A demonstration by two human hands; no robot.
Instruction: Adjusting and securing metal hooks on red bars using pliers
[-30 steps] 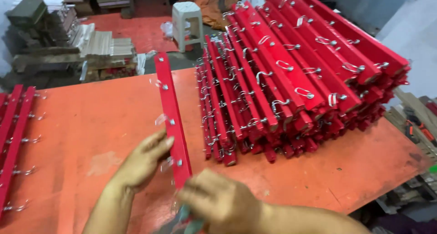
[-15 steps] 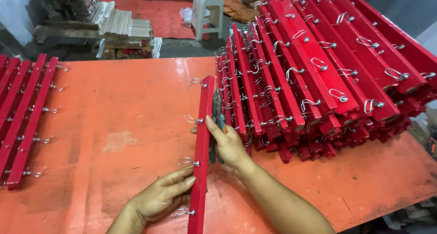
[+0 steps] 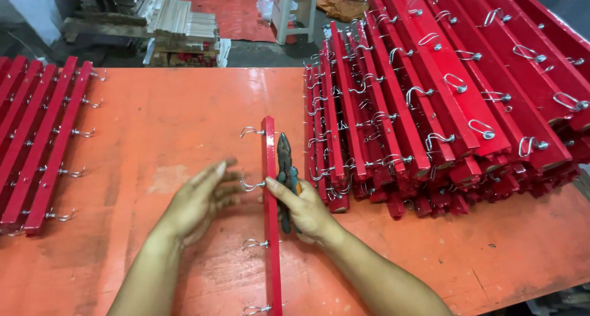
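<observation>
- Holding a pair of pliers [image 3: 285, 179] in the right hand [image 3: 305, 209], fingers curled round the handles and thumb stretched toward a wire hook [image 3: 249, 184] on the red bar [image 3: 270, 230]; the jaws point away, lying just right of the bar.
- Resting flat on the orange table [image 3: 172, 125], the left hand [image 3: 200, 200] has its fingers straight and close together, tips touching that same hook; it grips nothing.
- Judging progress: the bar lies on edge in the near middle of the table, four hooks showing on its left side; whether any still need work I cannot tell.
- A big stack of hooked bars [image 3: 442, 101] fills the right and far side; a smaller row of bars [image 3: 37, 144] lies flat at the left; which pile is finished is unclear.
- Materials: bars look like painted wood, glossy red, long and square-edged; hooks are thin shiny bent wire; the tabletop is matt, scuffed and stained.
</observation>
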